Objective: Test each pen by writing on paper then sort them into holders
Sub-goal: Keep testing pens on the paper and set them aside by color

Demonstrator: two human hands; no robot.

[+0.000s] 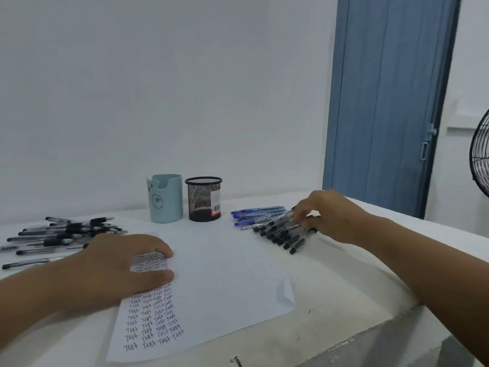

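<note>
White desk (357, 274) against a plain wall; a person is picking the next pen to test.

Left hand (116, 263) is lying flat, fingers straight, pinning the paper (225, 282); right hand (325, 215) is curling onto one pen in the black-capped pile (283, 233), though I cannot tell if it is gripped; better to be lifting one only; teal holder (166, 198) and mesh holder (203, 199) are showing no pens.

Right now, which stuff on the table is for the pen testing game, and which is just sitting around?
For the job:
- paper with "Test" written on it
- black-capped pens under the right hand
- blue pens
- pens on the left
- teal holder
- mesh holder
- left hand pressing the paper

Just there:
- fan
- blue door
</note>
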